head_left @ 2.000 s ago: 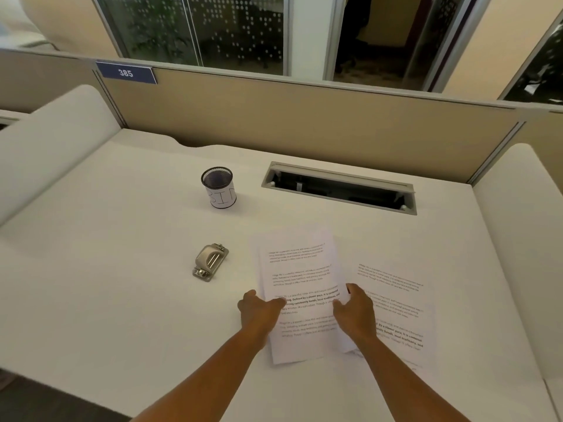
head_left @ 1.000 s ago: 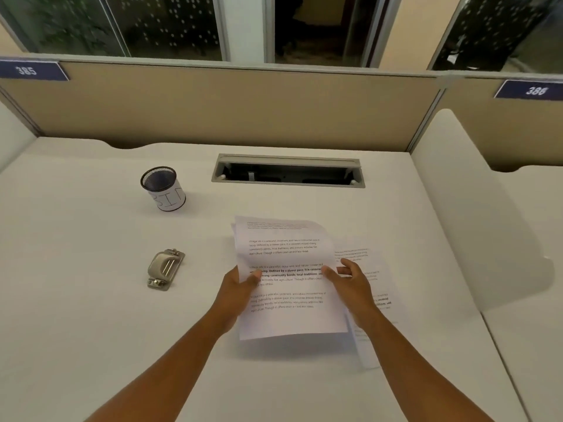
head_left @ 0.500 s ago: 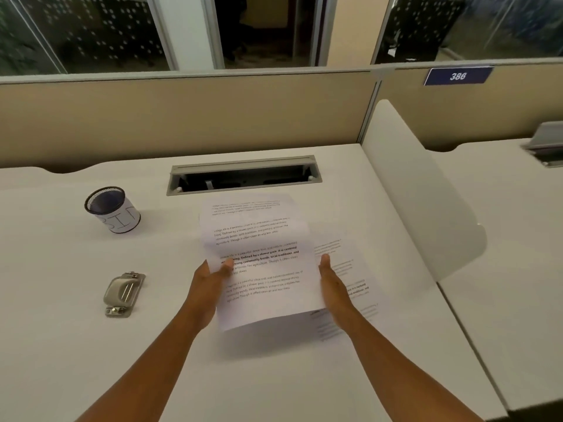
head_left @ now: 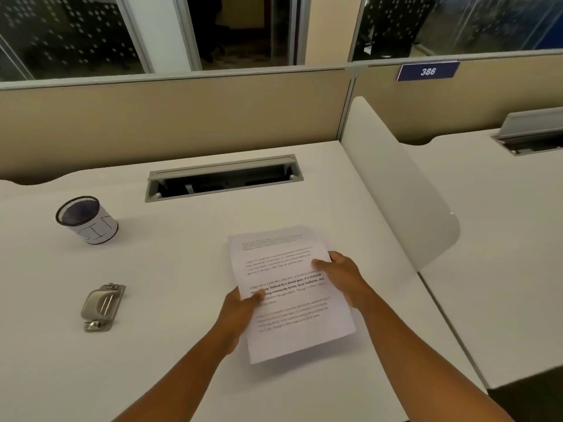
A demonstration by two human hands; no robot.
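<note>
Sheets (head_left: 289, 293) over worktop (head_left: 182, 254), centre-right, near edge lifted; left hand (head_left: 240, 309) pinches left edge, thumb on top; right hand (head_left: 341, 275) grips right edge likewise; back sheet peeks out at far end, so square stack: ease pinch, tap edge on worktop, keep sides level; metal tool (head_left: 102, 306) well left.

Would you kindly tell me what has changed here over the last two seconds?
The left hand and right hand lifted the printed sheet and carried it right, over the second sheet, whose top edge now shows behind it. Mesh cup and metal tool stayed put.
</note>
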